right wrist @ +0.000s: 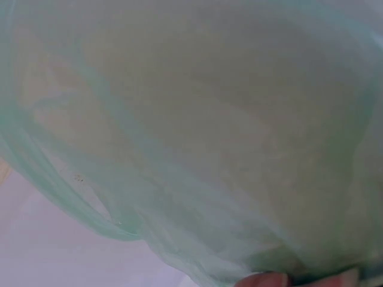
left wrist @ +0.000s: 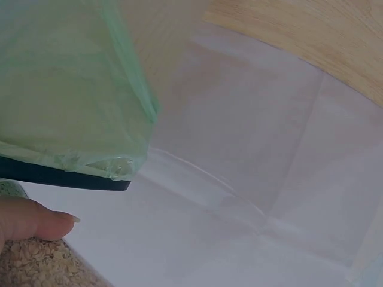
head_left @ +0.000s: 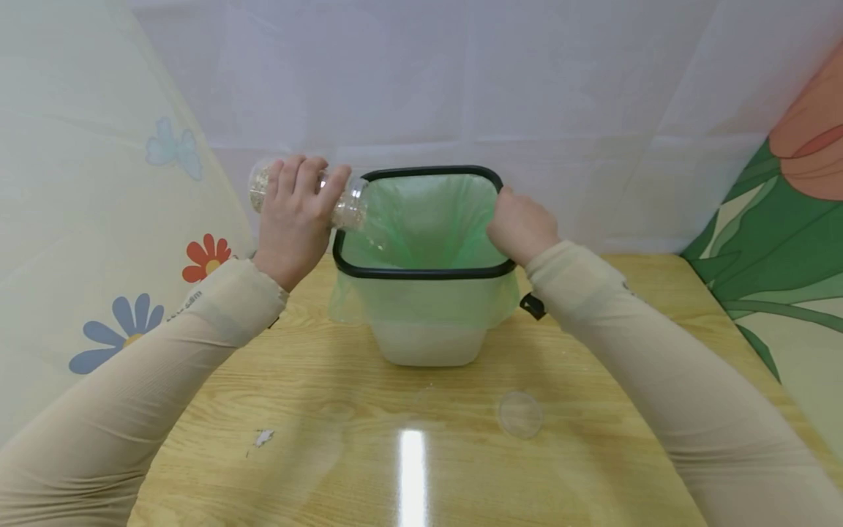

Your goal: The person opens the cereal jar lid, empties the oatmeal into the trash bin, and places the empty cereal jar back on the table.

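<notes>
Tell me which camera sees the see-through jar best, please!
The head view: it shows the jar tilted sideways in the left hand, both ends visible, its mouth toward the bin. The left wrist view catches only part, in the bottom-left corner, with flaky bits inside. The right wrist view doesn't show it.

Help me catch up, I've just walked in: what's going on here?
A person's left hand holds a clear jar tipped sideways, its mouth at the edge of a bin lined with a green bag. Beige flakes show inside it. The right hand grips the bin's black rim on the opposite side. A clear disc lies on the table.
</notes>
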The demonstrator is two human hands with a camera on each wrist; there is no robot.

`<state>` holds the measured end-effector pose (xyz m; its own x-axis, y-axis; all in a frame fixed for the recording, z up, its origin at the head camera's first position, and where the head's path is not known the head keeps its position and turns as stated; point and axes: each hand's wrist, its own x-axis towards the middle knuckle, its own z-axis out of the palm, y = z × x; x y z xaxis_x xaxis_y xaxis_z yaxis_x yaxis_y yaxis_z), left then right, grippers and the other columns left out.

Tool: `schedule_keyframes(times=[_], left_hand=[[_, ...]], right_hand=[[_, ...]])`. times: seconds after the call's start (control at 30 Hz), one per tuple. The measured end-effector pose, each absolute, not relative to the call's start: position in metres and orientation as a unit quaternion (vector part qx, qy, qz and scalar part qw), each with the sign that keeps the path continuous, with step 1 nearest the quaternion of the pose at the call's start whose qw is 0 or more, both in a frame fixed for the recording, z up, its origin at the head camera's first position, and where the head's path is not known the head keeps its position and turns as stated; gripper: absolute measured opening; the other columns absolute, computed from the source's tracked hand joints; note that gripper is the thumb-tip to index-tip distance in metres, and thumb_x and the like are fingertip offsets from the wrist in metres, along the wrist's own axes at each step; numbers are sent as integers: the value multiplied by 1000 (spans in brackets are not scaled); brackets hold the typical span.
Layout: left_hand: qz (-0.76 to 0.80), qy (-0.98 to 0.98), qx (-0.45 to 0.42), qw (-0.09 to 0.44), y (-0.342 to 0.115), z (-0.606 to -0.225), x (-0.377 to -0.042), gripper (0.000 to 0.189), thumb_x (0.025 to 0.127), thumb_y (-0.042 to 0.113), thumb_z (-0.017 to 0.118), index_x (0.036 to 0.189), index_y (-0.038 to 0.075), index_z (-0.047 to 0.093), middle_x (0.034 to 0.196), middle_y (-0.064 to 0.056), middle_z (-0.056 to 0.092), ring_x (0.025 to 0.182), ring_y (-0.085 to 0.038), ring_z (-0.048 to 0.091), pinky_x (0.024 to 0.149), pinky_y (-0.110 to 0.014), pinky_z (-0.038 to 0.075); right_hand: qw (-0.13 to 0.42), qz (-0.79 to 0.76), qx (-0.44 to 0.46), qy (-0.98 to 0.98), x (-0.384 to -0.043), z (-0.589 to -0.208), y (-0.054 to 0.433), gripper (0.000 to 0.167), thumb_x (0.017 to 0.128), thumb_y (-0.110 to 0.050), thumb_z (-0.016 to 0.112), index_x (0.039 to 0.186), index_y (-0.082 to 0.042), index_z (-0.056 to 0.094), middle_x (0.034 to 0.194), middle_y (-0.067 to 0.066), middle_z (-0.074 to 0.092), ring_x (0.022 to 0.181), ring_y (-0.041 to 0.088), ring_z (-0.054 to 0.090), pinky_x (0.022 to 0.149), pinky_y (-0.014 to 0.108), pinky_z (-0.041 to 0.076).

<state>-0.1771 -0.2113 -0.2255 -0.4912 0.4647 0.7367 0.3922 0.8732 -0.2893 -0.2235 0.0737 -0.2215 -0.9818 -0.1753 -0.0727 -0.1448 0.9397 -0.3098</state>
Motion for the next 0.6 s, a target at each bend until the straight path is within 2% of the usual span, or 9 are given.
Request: schedule_keyframes(times=[0.4, 0.6], left_hand=[[42, -859, -254, 442, -210, -225, -177, 46, 81, -19, 43, 120, 4, 50, 111, -27, 52, 106, -44, 46, 95, -59, 37], [44, -860, -254, 440, -210, -225, -176, 44, 84, -19, 42, 120, 4, 49, 111, -27, 51, 106, -44, 46, 95, -59, 37]], right_hand=[[48, -152, -78, 984, -223, -221, 73, 60, 93, -2, 32, 149, 11, 15, 61, 8, 44, 47, 14, 30, 42, 27, 30], [46, -153, -80, 984, -222, -221, 73, 60, 93, -2, 33, 149, 12, 16, 65, 10, 48, 49, 15, 33, 43, 28, 32]])
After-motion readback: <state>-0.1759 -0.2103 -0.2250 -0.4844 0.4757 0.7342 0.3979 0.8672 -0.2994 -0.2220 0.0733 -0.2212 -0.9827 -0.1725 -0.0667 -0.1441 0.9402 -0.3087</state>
